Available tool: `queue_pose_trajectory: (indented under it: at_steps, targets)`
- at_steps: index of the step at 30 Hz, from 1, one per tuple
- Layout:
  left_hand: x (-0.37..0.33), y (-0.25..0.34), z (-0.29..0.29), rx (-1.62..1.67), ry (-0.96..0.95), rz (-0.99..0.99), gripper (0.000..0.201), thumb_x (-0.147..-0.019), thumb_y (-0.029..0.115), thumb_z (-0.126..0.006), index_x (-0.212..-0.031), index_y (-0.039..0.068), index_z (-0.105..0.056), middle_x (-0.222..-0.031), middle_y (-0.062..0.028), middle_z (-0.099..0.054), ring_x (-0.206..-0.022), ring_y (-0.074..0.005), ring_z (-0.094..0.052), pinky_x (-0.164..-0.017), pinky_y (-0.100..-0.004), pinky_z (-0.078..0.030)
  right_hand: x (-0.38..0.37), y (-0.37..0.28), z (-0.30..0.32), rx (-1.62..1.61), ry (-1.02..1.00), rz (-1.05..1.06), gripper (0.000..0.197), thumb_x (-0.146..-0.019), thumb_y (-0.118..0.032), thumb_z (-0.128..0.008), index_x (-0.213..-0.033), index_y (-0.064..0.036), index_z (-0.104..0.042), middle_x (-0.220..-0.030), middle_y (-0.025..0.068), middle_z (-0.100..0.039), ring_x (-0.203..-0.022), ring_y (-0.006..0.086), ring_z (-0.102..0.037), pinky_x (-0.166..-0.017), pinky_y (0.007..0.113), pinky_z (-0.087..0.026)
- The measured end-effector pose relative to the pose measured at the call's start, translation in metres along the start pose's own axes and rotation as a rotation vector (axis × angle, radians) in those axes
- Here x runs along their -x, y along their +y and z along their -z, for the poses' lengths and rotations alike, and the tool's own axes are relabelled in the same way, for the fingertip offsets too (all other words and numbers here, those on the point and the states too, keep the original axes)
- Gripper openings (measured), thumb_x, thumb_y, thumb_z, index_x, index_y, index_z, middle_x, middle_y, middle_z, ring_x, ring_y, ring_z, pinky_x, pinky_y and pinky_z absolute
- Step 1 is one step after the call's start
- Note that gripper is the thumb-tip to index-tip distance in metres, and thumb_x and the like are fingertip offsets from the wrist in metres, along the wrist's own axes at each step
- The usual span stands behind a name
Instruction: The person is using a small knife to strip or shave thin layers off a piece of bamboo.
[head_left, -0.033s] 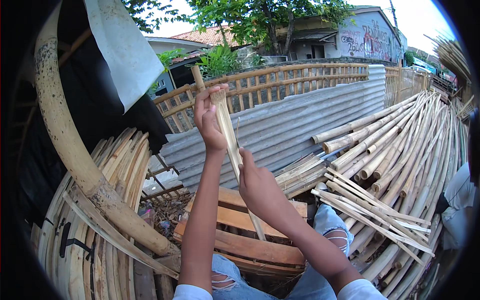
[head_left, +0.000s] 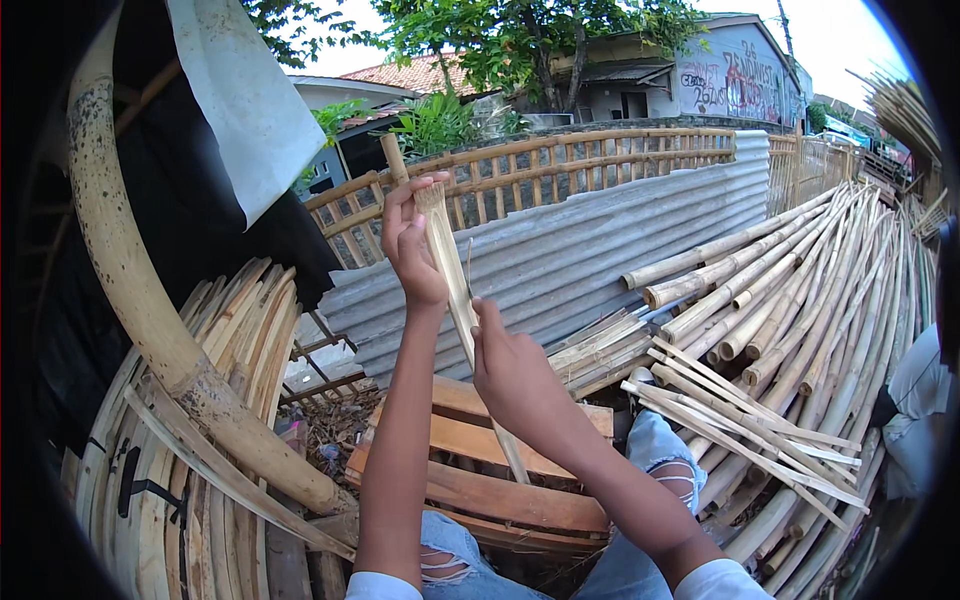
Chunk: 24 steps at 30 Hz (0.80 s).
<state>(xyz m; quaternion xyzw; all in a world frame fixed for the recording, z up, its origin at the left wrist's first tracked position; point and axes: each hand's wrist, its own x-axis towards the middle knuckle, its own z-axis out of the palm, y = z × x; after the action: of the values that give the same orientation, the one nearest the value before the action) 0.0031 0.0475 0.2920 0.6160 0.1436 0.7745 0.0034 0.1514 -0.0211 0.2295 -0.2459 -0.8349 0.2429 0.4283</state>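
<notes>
A split bamboo strip [head_left: 450, 262] stands tilted in front of me, its upper end up and to the left. My left hand [head_left: 412, 243] is closed round it near the top, with the fingers behind and the thumb along its side. The strip's lower end rests on the orange-brown wooden slats [head_left: 475, 489] between my knees. Lower down the strip, my right hand [head_left: 515, 375] is in a fist against its right edge, round a knife. Only a short dark bit of the knife's blade [head_left: 470, 290] shows; the handle is hidden. A thin sliver [head_left: 470, 253] sticks up beside the blade.
Long bamboo poles [head_left: 790, 300] lie piled to the right, with loose split strips [head_left: 750, 430] on top. More split bamboo [head_left: 190, 480] leans at the left behind a thick curved pole [head_left: 140, 270]. Corrugated sheeting [head_left: 590, 240] and a bamboo fence [head_left: 600, 155] stand ahead. Another person's leg [head_left: 915, 410] shows far right.
My right hand and the knife have shifted very slightly left and down along the strip. The left hand keeps its hold, with a slight leftward shift.
</notes>
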Motion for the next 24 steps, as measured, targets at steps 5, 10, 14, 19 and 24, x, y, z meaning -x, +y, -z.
queue_pose_trajectory:
  at_steps: [5, 10, 14, 19, 24]
  targets:
    - [-0.004, -0.001, 0.021, -0.051, 0.026, -0.019, 0.046, -0.078, 0.024, -0.04, -0.112, -0.006, -0.05, -0.113, -0.0237, -0.057, -0.114, -0.0298, -0.051, -0.104, -0.0398, -0.032, -0.004, 0.001, -0.018, 0.055, -0.049, -0.062, 0.046, -0.082, -0.001, -0.046, -0.126, 0.0094, -0.035, -0.063, 0.0271, -0.058, -0.061, 0.048, -0.059, -0.059, 0.056, -0.047]
    - [-0.007, 0.0, 0.034, -0.058, 0.022, -0.068, 0.042, -0.081, 0.02, -0.04, -0.113, -0.005, -0.049, -0.114, -0.0228, -0.056, -0.113, -0.0293, -0.052, -0.106, -0.0396, -0.033, 0.0, 0.006, -0.037, 0.106, 0.048, 0.006, 0.039, -0.093, -0.01, -0.043, -0.128, 0.0034, -0.035, -0.05, 0.0197, -0.052, -0.048, 0.0411, -0.054, -0.048, 0.052, -0.042]
    - [-0.003, 0.005, 0.024, -0.18, 0.054, -0.036, 0.033, -0.085, 0.014, -0.044, -0.112, -0.003, -0.05, -0.113, -0.0212, -0.057, -0.109, -0.027, -0.054, -0.103, -0.0388, -0.037, 0.015, 0.015, -0.039, 0.0, 0.031, 0.005, 0.044, -0.094, -0.01, -0.044, -0.133, 0.0032, -0.031, -0.05, 0.0194, -0.051, -0.046, 0.0404, -0.053, -0.048, 0.052, -0.042]
    - [-0.002, -0.003, 0.024, -0.105, 0.046, -0.015, 0.033, -0.086, 0.016, -0.041, -0.112, -0.002, -0.051, -0.113, -0.0208, -0.057, -0.108, -0.0283, -0.054, -0.102, -0.0403, -0.037, 0.009, 0.017, -0.041, -0.271, 0.116, 0.0, 0.042, -0.094, -0.008, -0.043, -0.133, 0.0027, -0.03, -0.049, 0.0205, -0.05, -0.047, 0.0416, -0.053, -0.048, 0.052, -0.04]
    - [-0.002, 0.002, 0.011, -0.037, 0.028, -0.055, 0.036, -0.084, 0.017, -0.038, -0.112, -0.003, -0.05, -0.113, -0.0225, -0.057, -0.107, -0.0268, -0.054, -0.1, -0.0391, -0.037, -0.022, 0.0, -0.019, -0.225, 0.191, 0.052, 0.04, -0.094, -0.008, -0.042, -0.132, 0.0026, -0.032, -0.053, 0.0243, -0.052, -0.051, 0.0433, -0.056, -0.049, 0.052, -0.04]
